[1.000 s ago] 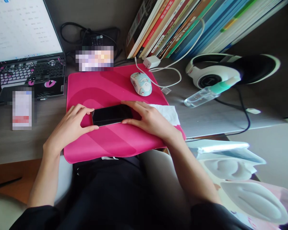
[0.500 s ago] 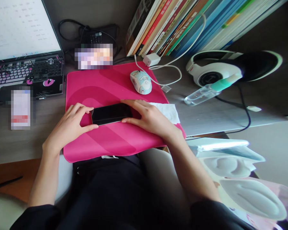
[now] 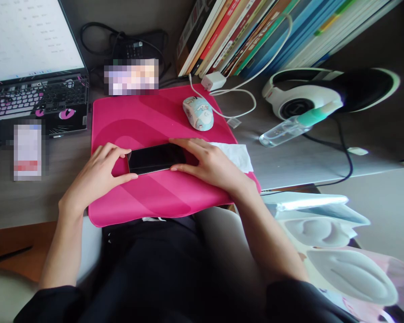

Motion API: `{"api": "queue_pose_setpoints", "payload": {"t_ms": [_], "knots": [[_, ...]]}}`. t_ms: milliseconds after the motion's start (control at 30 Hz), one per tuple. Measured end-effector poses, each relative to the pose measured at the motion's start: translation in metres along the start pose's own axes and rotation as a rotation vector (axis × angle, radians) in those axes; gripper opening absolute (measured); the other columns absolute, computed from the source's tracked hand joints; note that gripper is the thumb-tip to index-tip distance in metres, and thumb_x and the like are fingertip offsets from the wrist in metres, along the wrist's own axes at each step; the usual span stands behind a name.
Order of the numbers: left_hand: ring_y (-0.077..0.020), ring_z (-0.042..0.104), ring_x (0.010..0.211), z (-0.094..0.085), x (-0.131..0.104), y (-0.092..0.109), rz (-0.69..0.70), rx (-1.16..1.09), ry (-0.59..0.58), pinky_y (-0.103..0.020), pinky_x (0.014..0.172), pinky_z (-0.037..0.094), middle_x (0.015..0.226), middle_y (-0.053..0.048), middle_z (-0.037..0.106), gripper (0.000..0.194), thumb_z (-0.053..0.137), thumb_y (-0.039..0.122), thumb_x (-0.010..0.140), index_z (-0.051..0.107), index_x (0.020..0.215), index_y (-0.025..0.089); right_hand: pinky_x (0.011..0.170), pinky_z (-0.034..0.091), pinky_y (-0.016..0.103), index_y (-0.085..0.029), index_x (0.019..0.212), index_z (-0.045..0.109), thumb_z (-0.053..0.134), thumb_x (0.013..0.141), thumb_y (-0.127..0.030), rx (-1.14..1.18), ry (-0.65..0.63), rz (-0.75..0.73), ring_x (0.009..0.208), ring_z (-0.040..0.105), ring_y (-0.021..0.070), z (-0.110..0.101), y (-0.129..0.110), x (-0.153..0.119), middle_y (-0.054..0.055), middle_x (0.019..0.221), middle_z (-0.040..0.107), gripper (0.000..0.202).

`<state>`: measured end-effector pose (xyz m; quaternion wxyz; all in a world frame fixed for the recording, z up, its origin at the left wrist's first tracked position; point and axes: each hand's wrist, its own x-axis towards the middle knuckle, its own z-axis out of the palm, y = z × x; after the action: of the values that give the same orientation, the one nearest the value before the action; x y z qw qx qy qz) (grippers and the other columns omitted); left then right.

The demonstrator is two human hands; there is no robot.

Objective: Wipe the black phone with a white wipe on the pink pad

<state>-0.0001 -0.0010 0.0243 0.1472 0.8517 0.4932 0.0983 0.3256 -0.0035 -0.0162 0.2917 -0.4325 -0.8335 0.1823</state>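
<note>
Mid-frame, my left hand [image 3: 103,169] and right hand [image 3: 209,162] already grasp a rectangular black phone [image 3: 155,158], seemingly unlifted from the pink fabric mat [image 3: 144,128].

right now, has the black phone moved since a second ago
No, not visibly: judged against the pink mat, the black phone keeps its place between the left hand and right hand; the whole view has shifted slightly.

No legible txt: bk spines [image 3: 237,38], laptop scrn [image 3: 28,40] blurry.
</note>
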Motion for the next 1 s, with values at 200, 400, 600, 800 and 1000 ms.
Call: {"api": "queue_pose_setpoints", "payload": {"t_ms": [200, 400, 600, 800, 1000], "knots": [[-0.0301, 0.061, 0.129, -0.0002, 0.0002, 0.0014, -0.003, -0.003, 0.003, -0.046, 0.115, 0.048, 0.136, -0.007, 0.061, 0.055, 0.075, 0.053, 0.097, 0.058, 0.141, 0.026, 0.115, 0.055, 0.055, -0.027, 0.158, 0.055, 0.074, 0.1, -0.042, -0.005, 0.004, -0.009, 0.133, 0.068, 0.0354, 0.0002, 0.0001, -0.0004, 0.013, 0.15, 0.07, 0.063], [-0.0313, 0.061, 0.129, 0.0002, 0.0004, 0.0009, -0.006, -0.023, 0.007, -0.048, 0.115, 0.048, 0.135, -0.007, 0.061, 0.056, 0.077, 0.054, 0.096, 0.059, 0.141, 0.027, 0.115, 0.056, 0.054, -0.026, 0.157, 0.056, 0.074, 0.101, -0.043, -0.01, 0.003, -0.007, 0.133, 0.069, 0.0344, 0.0003, -0.0005, 0.0, 0.012, 0.149, 0.07, 0.061], [-0.0303, 0.061, 0.128, 0.0007, 0.0006, -0.0003, 0.007, -0.022, 0.012, -0.047, 0.115, 0.048, 0.134, -0.007, 0.061, 0.054, 0.076, 0.053, 0.097, 0.059, 0.14, 0.027, 0.115, 0.055, 0.055, -0.027, 0.157, 0.056, 0.074, 0.1, -0.043, -0.011, 0.001, 0.003, 0.133, 0.069, 0.0346, 0.0001, 0.0005, -0.0005, 0.011, 0.15, 0.07, 0.062], [-0.0304, 0.061, 0.128, 0.001, 0.0003, 0.0001, 0.006, -0.02, 0.012, -0.047, 0.115, 0.048, 0.135, -0.007, 0.061, 0.054, 0.076, 0.052, 0.097, 0.059, 0.141, 0.026, 0.116, 0.054, 0.056, -0.027, 0.158, 0.056, 0.074, 0.1, -0.043, -0.001, -0.009, 0.012, 0.134, 0.068, 0.0357, -0.0001, 0.0005, -0.0008, 0.012, 0.15, 0.069, 0.062], [-0.0309, 0.061, 0.129, 0.0011, 0.0001, 0.0003, 0.002, -0.02, 0.01, -0.047, 0.115, 0.048, 0.135, -0.007, 0.061, 0.055, 0.075, 0.054, 0.097, 0.058, 0.142, 0.028, 0.116, 0.054, 0.056, -0.027, 0.157, 0.056, 0.074, 0.1, -0.043, 0.014, -0.014, 0.008, 0.135, 0.067, 0.0362, 0.0, 0.0009, 0.0004, 0.013, 0.151, 0.069, 0.062]]}}
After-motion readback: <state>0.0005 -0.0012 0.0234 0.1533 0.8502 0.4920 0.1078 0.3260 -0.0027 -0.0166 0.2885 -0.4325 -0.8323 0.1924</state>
